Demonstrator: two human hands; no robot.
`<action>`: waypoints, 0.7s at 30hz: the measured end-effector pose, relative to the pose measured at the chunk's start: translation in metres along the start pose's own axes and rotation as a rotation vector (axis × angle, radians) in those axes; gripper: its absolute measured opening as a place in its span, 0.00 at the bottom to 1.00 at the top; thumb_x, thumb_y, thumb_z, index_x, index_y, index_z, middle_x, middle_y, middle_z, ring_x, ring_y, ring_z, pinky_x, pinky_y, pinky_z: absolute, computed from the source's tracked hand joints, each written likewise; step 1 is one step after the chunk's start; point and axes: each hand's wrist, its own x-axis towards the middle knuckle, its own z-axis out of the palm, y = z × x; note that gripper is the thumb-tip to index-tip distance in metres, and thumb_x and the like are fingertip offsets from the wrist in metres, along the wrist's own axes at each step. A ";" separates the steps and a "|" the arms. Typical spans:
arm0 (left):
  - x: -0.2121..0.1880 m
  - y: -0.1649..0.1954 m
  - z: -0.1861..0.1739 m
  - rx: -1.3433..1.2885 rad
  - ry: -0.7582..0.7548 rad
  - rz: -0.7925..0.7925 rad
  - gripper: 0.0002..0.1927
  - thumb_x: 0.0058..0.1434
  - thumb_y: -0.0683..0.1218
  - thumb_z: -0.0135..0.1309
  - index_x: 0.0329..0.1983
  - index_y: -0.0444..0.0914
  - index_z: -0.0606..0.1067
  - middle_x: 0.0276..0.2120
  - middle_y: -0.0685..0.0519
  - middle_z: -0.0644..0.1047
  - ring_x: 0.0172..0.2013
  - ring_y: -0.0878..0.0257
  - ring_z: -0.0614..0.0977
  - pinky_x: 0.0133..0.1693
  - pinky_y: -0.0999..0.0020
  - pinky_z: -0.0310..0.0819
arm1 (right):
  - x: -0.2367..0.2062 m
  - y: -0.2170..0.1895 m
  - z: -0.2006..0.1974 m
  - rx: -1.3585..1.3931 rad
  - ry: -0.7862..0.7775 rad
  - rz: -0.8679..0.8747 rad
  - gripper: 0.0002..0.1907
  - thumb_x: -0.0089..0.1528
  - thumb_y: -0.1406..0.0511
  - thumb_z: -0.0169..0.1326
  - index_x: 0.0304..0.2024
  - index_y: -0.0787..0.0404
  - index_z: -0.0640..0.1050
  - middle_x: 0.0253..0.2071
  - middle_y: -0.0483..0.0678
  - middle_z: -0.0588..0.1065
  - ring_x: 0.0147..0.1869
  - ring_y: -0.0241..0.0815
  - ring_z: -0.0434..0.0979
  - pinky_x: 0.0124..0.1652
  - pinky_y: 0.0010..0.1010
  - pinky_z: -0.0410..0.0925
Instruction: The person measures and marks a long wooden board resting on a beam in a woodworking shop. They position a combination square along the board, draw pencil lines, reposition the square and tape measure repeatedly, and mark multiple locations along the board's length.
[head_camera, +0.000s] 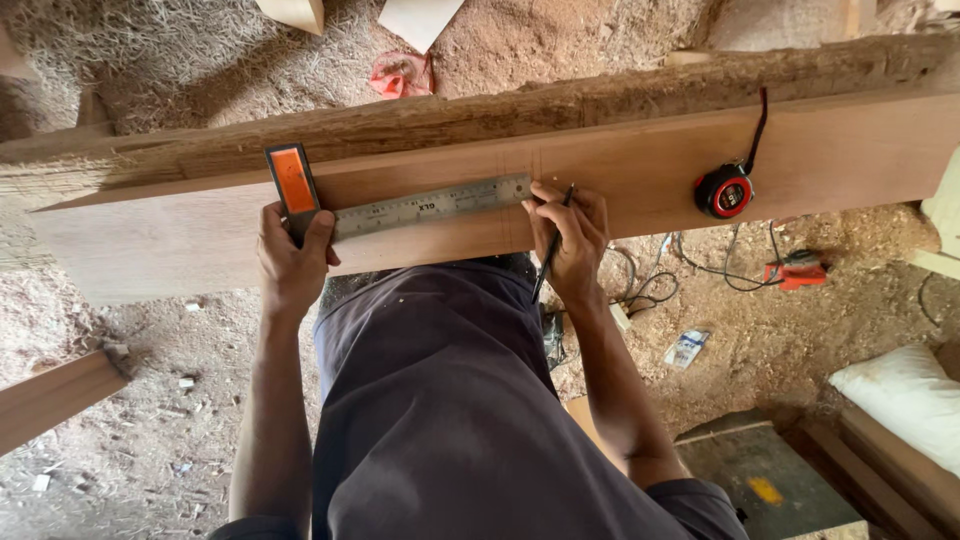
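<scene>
Left hand (292, 262) grips square (400, 205) flat on plank (640, 180); right hand (572, 235) pinches pencil (553, 245), tip seemingly at blade end. Keep stock tight against edge, pencil against blade.

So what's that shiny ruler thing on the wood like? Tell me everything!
It is a try square: a long, flat, silvery metal blade with tiny measuring marks, joined to a dark handle with a bright orange face. It lies flat across the wide plank, blade pointing right and tilted slightly upward. The left hand presses on the handle end. The right hand, holding a pencil, rests at the blade's far tip.
</scene>
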 end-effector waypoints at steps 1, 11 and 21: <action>0.001 0.003 -0.002 0.023 0.003 0.013 0.19 0.70 0.48 0.60 0.49 0.30 0.67 0.28 0.50 0.77 0.22 0.68 0.77 0.23 0.72 0.72 | 0.000 -0.001 0.001 0.006 0.009 0.012 0.13 0.61 0.73 0.70 0.36 0.62 0.75 0.49 0.51 0.82 0.53 0.48 0.79 0.50 0.39 0.70; 0.003 0.013 -0.004 0.271 0.041 0.004 0.22 0.68 0.54 0.64 0.49 0.33 0.71 0.24 0.50 0.78 0.22 0.69 0.76 0.24 0.70 0.68 | -0.002 0.002 0.002 0.081 0.040 0.103 0.11 0.62 0.74 0.68 0.37 0.62 0.76 0.48 0.51 0.82 0.51 0.47 0.79 0.50 0.37 0.71; 0.006 0.012 -0.004 0.183 0.038 -0.052 0.22 0.67 0.56 0.64 0.47 0.35 0.70 0.24 0.53 0.78 0.20 0.70 0.74 0.23 0.72 0.66 | -0.004 0.004 0.006 0.069 0.048 0.101 0.11 0.62 0.73 0.69 0.36 0.62 0.76 0.47 0.51 0.83 0.50 0.46 0.78 0.48 0.35 0.71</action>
